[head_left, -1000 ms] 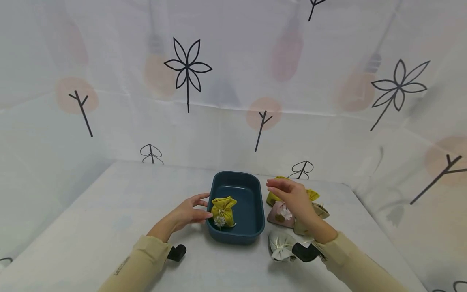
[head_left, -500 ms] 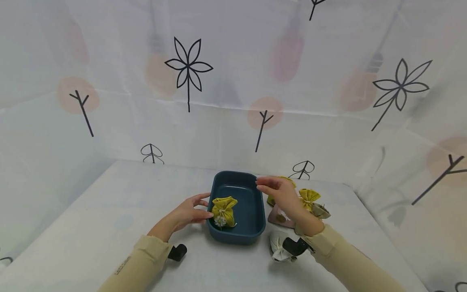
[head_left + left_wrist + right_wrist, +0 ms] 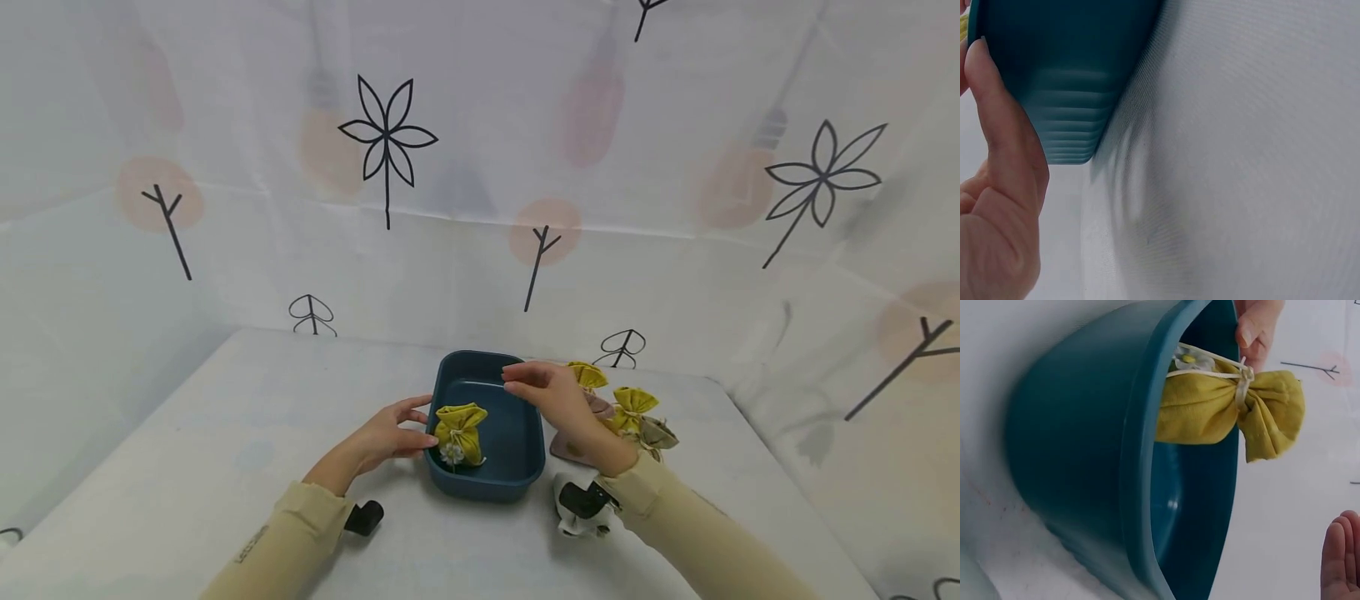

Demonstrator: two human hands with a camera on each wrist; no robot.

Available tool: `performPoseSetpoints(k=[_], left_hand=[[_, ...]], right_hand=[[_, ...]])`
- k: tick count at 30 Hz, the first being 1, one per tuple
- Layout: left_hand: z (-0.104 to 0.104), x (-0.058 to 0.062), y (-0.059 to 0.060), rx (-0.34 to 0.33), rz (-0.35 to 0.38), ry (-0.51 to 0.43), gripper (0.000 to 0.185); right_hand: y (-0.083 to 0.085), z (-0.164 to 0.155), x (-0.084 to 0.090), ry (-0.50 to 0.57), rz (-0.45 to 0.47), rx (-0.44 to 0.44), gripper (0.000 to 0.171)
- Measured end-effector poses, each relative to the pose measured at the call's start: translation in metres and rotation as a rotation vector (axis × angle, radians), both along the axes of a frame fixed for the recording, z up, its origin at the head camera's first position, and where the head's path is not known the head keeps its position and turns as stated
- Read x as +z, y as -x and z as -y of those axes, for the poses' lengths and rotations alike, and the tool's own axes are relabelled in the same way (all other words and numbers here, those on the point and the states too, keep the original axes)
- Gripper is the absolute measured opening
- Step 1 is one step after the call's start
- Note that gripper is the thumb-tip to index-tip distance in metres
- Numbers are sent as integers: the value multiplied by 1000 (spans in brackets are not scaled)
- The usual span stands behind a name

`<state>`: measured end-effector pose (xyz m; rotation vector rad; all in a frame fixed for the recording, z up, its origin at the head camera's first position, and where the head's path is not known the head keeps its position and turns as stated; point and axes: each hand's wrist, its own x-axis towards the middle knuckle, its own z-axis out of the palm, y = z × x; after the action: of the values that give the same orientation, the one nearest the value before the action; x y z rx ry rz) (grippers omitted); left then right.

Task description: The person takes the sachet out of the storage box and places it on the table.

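Observation:
A dark teal box (image 3: 506, 433) stands upright on the white-covered table. A yellow drawstring pouch (image 3: 467, 446) with a white flower sits inside at its left front corner; in the right wrist view its gathered top sticks out past the rim. My left hand (image 3: 381, 435) rests fingertips against the box's left rim, also seen from outside in the left wrist view. My right hand (image 3: 558, 398) hovers over the box's right rim, thumb and fingers reaching inward, with nothing visible between them. In the right wrist view only its fingers (image 3: 1338, 556) show.
Right of the box lie several pouches: yellow ones (image 3: 633, 406), an olive one (image 3: 657, 434) and a pink one (image 3: 566, 450) partly behind my right hand. A pale grey pouch (image 3: 581, 523) lies nearer, partly covered by the wrist camera (image 3: 582, 498). Patterned cloth (image 3: 465, 275) hangs behind.
My right hand has moved left, from above the pouches to above the box's right side, uncovering more of the yellow pouches. The left hand, box and pouch inside have stayed put.

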<state>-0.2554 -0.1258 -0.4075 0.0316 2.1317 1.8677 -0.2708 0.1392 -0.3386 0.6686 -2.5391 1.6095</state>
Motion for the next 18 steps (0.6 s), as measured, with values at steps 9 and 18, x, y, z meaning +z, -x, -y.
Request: performPoseSetpoints(k=[9, 18], left_hand=[[1, 0, 0, -4, 3, -7, 76], [1, 0, -1, -9, 5, -3, 77]], right_hand=[[8, 14, -3, -32, 27, 70, 26], [15, 26, -3, -99, 46, 214, 32]])
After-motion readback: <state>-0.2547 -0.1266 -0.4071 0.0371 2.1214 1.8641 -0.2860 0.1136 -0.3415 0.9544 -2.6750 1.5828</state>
